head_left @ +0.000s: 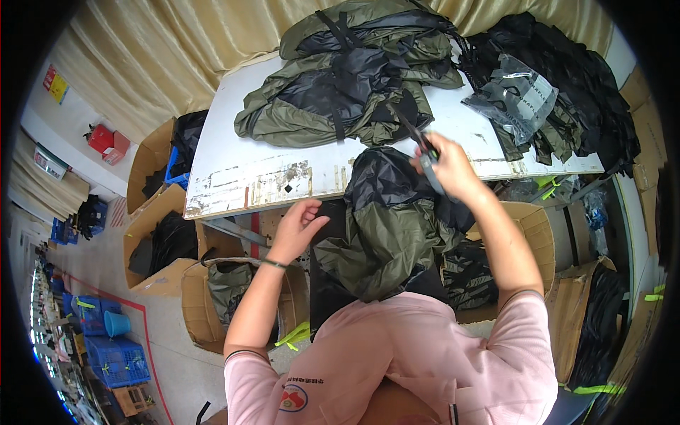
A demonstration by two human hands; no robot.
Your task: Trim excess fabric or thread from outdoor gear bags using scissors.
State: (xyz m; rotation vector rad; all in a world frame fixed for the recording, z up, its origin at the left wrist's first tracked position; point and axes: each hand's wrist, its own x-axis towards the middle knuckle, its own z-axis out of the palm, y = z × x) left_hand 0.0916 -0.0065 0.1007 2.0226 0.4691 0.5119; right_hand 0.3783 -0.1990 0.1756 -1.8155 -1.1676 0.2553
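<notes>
My right hand grips a pair of dark scissors above the table's front edge, the blades pointing up and to the left. Draped over my lap is an olive green and black piece of thin fabric, its black upper end bunched against the table edge. My left hand hovers left of this fabric, thumb apart from loosely curled fingers, with nothing visible in it. Farther back on the white table lies a heap of similar olive and black fabric pieces with black straps.
A pile of black fabric with a clear plastic bag on it covers the table's right end. Cardboard boxes holding dark fabric stand left and right of my legs. Blue crates sit on the floor at far left.
</notes>
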